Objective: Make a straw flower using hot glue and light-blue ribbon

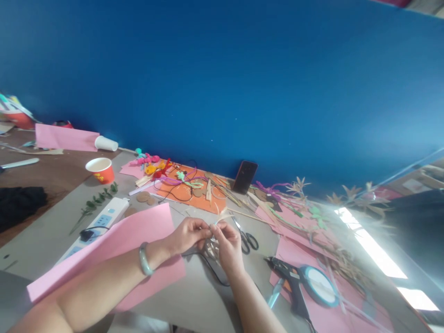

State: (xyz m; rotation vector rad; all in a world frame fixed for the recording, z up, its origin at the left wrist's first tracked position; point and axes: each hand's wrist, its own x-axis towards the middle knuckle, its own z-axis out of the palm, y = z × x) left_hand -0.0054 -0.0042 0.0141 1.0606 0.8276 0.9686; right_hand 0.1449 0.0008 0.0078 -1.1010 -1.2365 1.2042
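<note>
My left hand (189,235), with a pale bangle (144,259) on its wrist, is pinched at the centre of the table. Against its fingertips, my right hand (228,243) is pinched too. Between them the fingers hold a thin, pale strip (220,217) whose frayed end sticks up above the fingertips. Below the fingers hangs a looped whitish bundle (211,249), partly hidden by my right hand. Just right of my right hand lie black-handled scissors (249,241). A large pink sheet (138,236) lies under my left forearm.
A glue gun (291,277) and a tape roll (319,286) lie at the right on pink paper. A phone (244,177) leans on the blue wall. A power strip (100,226), a paper cup (100,170) and a leafy sprig (99,200) are at the left. Craft scraps cover orange paper (194,196).
</note>
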